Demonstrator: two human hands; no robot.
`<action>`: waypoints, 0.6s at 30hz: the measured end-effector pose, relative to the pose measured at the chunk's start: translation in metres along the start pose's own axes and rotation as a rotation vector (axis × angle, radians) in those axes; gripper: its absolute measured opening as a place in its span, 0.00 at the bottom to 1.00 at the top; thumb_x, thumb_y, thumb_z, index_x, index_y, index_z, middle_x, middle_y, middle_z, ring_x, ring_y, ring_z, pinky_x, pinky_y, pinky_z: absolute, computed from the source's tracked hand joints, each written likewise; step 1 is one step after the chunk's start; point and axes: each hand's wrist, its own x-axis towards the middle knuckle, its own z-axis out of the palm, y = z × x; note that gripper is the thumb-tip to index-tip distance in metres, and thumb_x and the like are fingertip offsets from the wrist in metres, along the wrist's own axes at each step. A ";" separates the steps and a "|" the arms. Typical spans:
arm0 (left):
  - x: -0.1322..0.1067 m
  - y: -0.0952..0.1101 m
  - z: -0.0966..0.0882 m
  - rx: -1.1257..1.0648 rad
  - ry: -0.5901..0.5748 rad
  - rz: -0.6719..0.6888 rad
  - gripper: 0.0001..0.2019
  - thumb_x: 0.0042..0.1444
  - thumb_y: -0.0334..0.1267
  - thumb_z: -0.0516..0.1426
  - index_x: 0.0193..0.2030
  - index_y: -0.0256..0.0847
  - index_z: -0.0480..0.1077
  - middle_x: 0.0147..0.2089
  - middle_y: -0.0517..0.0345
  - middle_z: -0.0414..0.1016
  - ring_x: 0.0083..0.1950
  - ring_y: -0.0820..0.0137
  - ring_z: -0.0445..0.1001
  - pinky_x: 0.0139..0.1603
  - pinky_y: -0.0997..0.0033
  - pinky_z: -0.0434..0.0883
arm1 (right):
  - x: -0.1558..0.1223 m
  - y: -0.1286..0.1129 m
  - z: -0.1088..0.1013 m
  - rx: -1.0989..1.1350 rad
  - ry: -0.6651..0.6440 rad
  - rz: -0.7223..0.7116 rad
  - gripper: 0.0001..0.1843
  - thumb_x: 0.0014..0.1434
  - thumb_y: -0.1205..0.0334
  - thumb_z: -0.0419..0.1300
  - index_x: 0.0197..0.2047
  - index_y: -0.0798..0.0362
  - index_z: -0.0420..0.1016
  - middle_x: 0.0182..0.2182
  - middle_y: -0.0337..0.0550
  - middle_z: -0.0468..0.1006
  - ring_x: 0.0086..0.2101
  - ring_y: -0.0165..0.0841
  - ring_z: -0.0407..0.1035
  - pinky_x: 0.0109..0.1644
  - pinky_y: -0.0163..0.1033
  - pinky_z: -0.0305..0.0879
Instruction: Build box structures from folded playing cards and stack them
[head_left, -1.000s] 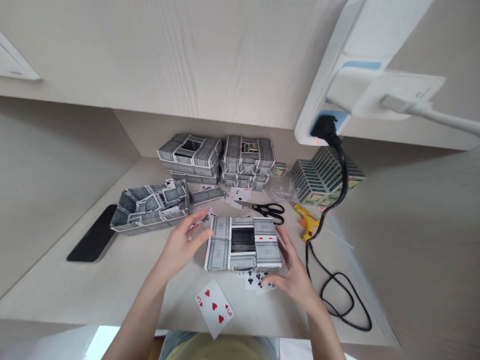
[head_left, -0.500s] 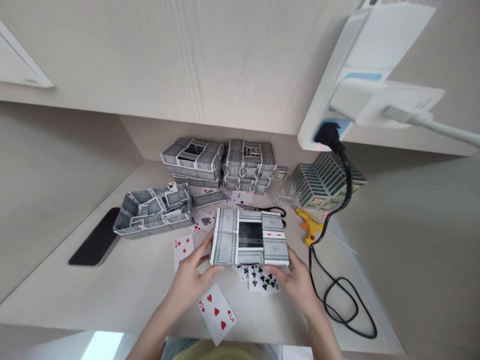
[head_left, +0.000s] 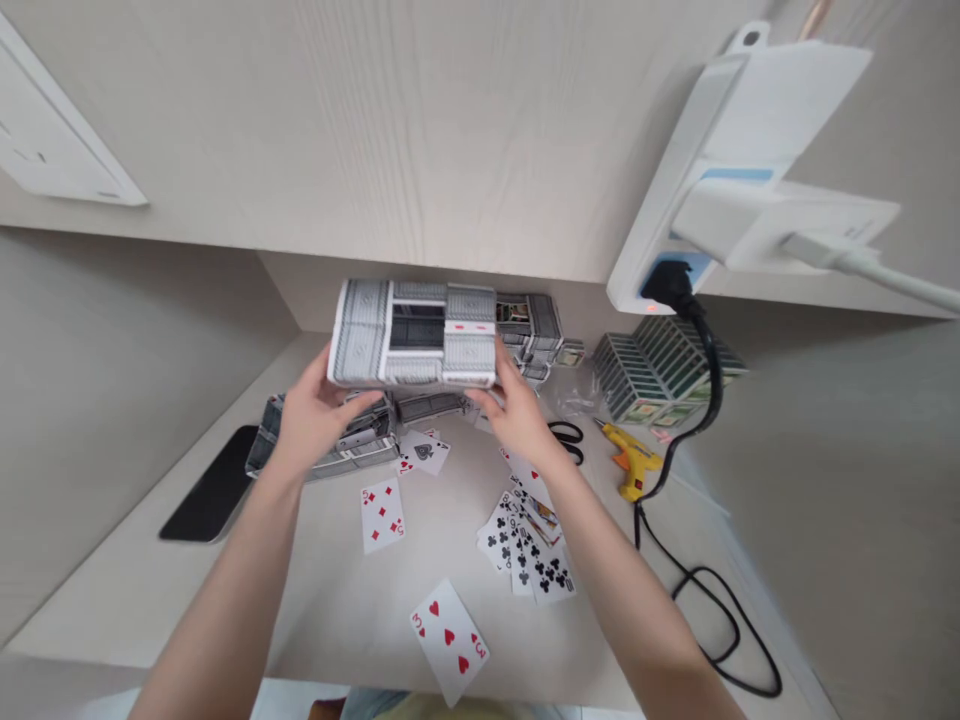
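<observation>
A box made of playing cards (head_left: 364, 330), grey-backed with a rectangular window in its top, is held level above the back of the desk. My left hand (head_left: 311, 410) grips its left end, thumb along the near lower edge. On the opposite end my right hand (head_left: 514, 400) is closed the same way. Behind and right of it stands a similar stacked card box (head_left: 544, 325); whatever stands behind the held box is hidden. Below my left hand sits an open card tray (head_left: 352, 460), partly covered by the hand and the held box.
A black phone (head_left: 206, 490) lies at left. Loose cards (head_left: 450, 640) are spread over the desk (head_left: 322, 600). Scissors (head_left: 566, 440), a yellow glue gun (head_left: 634, 460) with a black cable and several card stacks (head_left: 652, 375) are at right, under a power strip (head_left: 679, 190).
Both hands have lifted the card box and carried it back and left, over the tray and the rear stacks. The fanned club cards beneath are now uncovered. The view has shifted slightly.
</observation>
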 end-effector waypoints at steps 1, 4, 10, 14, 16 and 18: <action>0.016 -0.001 -0.004 0.003 -0.029 0.011 0.34 0.38 0.40 0.66 0.55 0.40 0.64 0.55 0.51 0.69 0.54 0.59 0.69 0.56 0.58 0.69 | 0.017 0.000 0.003 -0.025 -0.003 -0.032 0.38 0.57 0.65 0.54 0.66 0.45 0.40 0.65 0.40 0.44 0.63 0.36 0.39 0.64 0.47 0.48; 0.061 -0.011 -0.016 0.024 0.051 0.053 0.28 0.38 0.38 0.66 0.49 0.37 0.67 0.51 0.53 0.72 0.53 0.60 0.70 0.56 0.56 0.69 | 0.058 0.002 0.011 -0.092 -0.007 -0.073 0.37 0.58 0.65 0.53 0.66 0.46 0.38 0.65 0.41 0.47 0.63 0.36 0.40 0.63 0.48 0.50; 0.111 -0.051 -0.029 -0.002 0.043 0.071 0.27 0.46 0.38 0.61 0.54 0.32 0.64 0.55 0.49 0.69 0.55 0.61 0.68 0.58 0.57 0.65 | 0.091 0.013 0.031 -0.288 -0.024 -0.028 0.31 0.59 0.67 0.49 0.65 0.55 0.47 0.61 0.50 0.56 0.61 0.39 0.49 0.61 0.48 0.53; 0.112 -0.070 -0.023 0.046 -0.008 -0.019 0.26 0.49 0.42 0.58 0.55 0.37 0.64 0.56 0.48 0.68 0.56 0.62 0.68 0.57 0.57 0.65 | 0.082 0.019 0.046 -0.345 -0.022 0.067 0.31 0.58 0.63 0.51 0.64 0.57 0.49 0.56 0.55 0.64 0.55 0.43 0.59 0.56 0.50 0.59; 0.107 -0.077 -0.019 0.057 -0.018 -0.026 0.27 0.49 0.42 0.58 0.57 0.37 0.61 0.57 0.46 0.67 0.56 0.62 0.67 0.58 0.58 0.64 | 0.073 0.020 0.052 -0.369 0.031 0.085 0.30 0.58 0.65 0.50 0.63 0.59 0.51 0.55 0.56 0.65 0.55 0.43 0.59 0.56 0.50 0.59; 0.101 -0.082 -0.016 0.057 -0.002 -0.057 0.34 0.47 0.41 0.60 0.61 0.38 0.55 0.59 0.43 0.64 0.56 0.62 0.67 0.57 0.59 0.64 | 0.061 0.019 0.057 -0.416 0.094 0.051 0.28 0.57 0.68 0.50 0.61 0.61 0.55 0.57 0.57 0.61 0.58 0.43 0.54 0.59 0.50 0.55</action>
